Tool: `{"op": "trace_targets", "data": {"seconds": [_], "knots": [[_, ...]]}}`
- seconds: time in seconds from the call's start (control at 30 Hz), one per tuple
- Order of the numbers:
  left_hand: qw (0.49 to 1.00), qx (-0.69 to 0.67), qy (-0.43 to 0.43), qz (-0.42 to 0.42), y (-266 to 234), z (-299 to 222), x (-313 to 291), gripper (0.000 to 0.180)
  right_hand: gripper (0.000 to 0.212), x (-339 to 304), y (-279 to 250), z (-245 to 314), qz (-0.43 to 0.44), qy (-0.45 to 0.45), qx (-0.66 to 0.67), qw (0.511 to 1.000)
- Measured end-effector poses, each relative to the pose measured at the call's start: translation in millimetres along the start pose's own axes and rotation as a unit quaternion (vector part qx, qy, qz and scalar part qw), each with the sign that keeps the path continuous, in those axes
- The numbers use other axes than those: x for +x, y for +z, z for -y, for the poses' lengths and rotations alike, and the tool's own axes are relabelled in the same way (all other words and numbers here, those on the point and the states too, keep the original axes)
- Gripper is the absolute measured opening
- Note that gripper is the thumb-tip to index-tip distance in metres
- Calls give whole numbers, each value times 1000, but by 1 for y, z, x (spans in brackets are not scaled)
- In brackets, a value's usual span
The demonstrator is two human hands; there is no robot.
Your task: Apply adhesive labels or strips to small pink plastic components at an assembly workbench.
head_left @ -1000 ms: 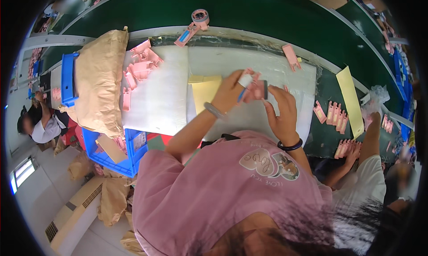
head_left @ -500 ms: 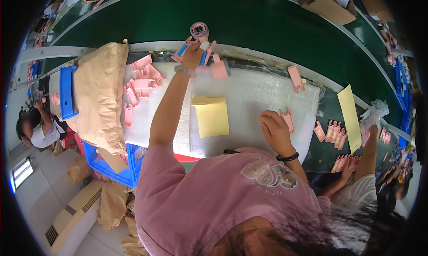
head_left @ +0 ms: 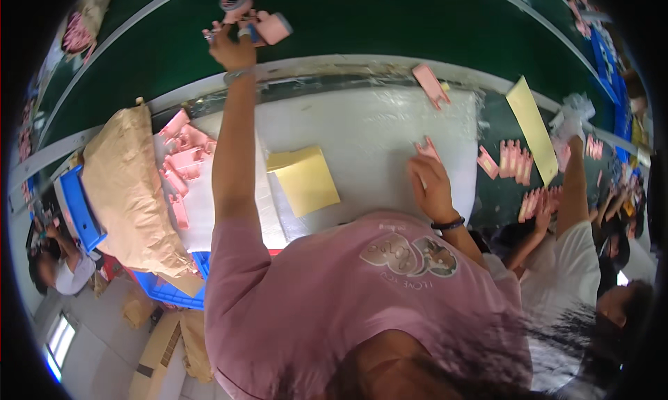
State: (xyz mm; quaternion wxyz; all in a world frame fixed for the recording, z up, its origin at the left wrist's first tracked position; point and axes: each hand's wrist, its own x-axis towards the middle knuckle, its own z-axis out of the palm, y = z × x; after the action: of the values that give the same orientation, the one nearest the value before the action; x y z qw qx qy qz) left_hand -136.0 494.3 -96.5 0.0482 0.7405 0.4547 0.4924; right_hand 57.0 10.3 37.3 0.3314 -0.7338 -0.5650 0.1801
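Observation:
My left hand (head_left: 233, 50) reaches over the green belt, fingers closed around a cluster of pink plastic parts (head_left: 273, 28). A round pink piece with a grey ring (head_left: 236, 3) sticks out beyond the fingers, and some blue shows beside them. Motion blurs the cluster, so how its pieces join is unclear. Lower right, my right hand (head_left: 433, 185) is over the white sheet, fingers loosely bent and thumb apart. Its fingertips overlap the near end of a pink plastic holder (head_left: 428, 149); a firm grip does not show. Another pink holder (head_left: 431, 85) lies farther off.
A yellow paper sheet (head_left: 306, 181) lies on the white covering (head_left: 369, 135). Left are piled pink parts (head_left: 184, 156), a brown paper sack (head_left: 125, 191) and a blue tray (head_left: 80, 208). At right a co-worker's hand (head_left: 545, 215) touches rows of pink parts (head_left: 515, 162) beside a yellow card (head_left: 534, 132).
My left hand has moved left and farther out over the belt, the pink cluster moving with it. My right hand has shifted toward the near pink holder. The whole view has also shifted.

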Motion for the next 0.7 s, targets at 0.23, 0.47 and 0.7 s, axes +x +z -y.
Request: {"op": "trace_targets", "data": {"seconds": [0.23, 0.47, 0.7], "knots": [[843, -364, -206, 339, -104, -184, -112, 37, 38, -48, -12, -54, -171, 156, -109, 967], [551, -413, -345, 638, -135, -274, -195, 24, 47, -41, 2, -63, -81, 160, -177, 968], [676, -322, -118, 652, -109, -285, -203, 27, 46, -45, 6, -60, -64, 202, -150, 966]]}}
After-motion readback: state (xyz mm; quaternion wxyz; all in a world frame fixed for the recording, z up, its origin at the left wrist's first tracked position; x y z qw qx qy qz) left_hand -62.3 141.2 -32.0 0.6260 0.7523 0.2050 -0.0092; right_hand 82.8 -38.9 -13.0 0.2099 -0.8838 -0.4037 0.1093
